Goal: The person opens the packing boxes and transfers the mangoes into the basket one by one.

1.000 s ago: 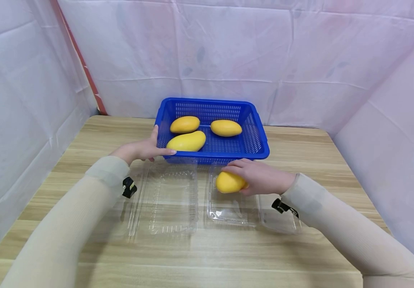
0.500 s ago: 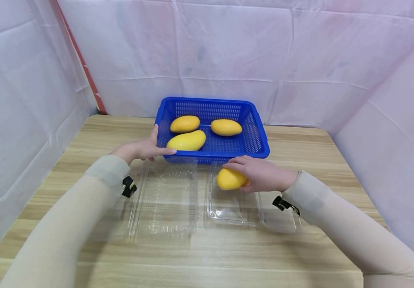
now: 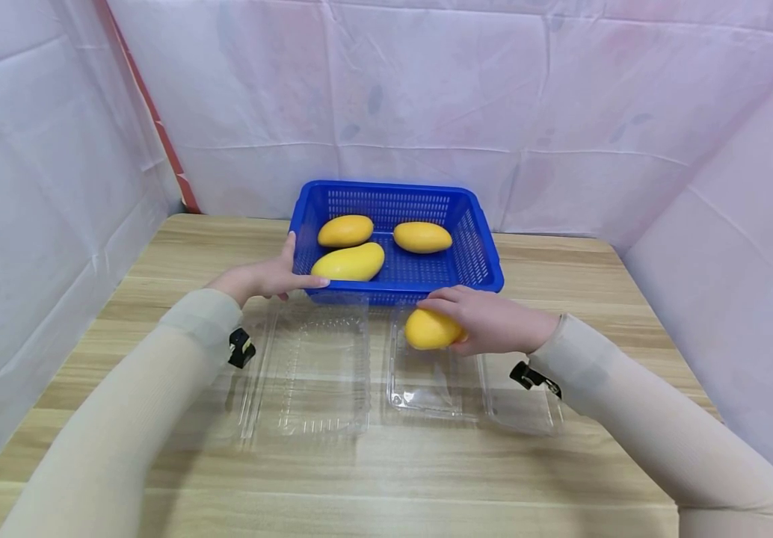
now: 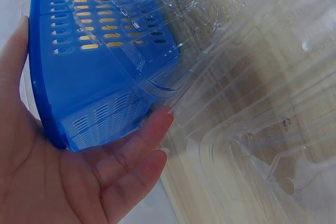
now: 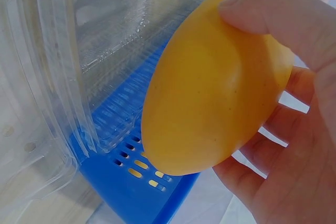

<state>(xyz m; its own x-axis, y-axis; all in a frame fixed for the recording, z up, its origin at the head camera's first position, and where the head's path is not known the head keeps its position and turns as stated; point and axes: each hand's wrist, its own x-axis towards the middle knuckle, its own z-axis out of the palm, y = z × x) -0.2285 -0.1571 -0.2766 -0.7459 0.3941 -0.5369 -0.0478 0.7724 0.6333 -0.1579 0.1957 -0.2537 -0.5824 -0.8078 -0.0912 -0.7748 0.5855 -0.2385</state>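
Note:
Held in my right hand (image 3: 494,320) is a yellow mango (image 3: 430,329), with the thumb across one side and fingers behind it. The mango (image 5: 215,82) hangs over an open clear plastic clamshell box (image 3: 427,392), just in front of the blue plastic basket (image 3: 413,286). My left hand (image 3: 267,278) rests against the basket's front left corner. Its thumb lies along the front rim, and relaxed, fairly straight fingers (image 4: 136,163) reach below the corner in the left wrist view. Inside the basket lie a mango (image 3: 346,232), another mango (image 3: 422,237) and a larger mango (image 3: 349,263).
A second open clear clamshell box (image 3: 322,373) stands in front of the basket on the left. The right box's lid (image 3: 521,400) spreads rightward on the wooden table (image 3: 386,493). White sheeting (image 3: 427,97) encloses the back and sides.
My right hand has risen slightly in the head view toward the basket, carrying the mango. The left hand and the basket stay where they were.

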